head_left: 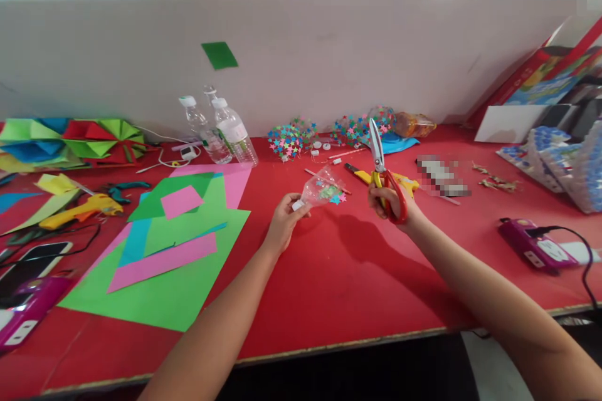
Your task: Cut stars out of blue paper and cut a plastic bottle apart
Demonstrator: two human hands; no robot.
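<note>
The left hand (285,219) pinches a clear packet (311,188), stars (335,197) at its wide end, over the table (320,301); the right hand (389,195) grips scissors (377,149), blades upright, apart from it; the step seems preparatory; any cut calls for a steady packet.

I see open table (320,291) at near middle. Beyond it, raised scissors (378,166) block me; bottles (235,130) stand far left, a power strip (540,245) right.

One scissors (379,166), three standing bottles (234,131)
</note>
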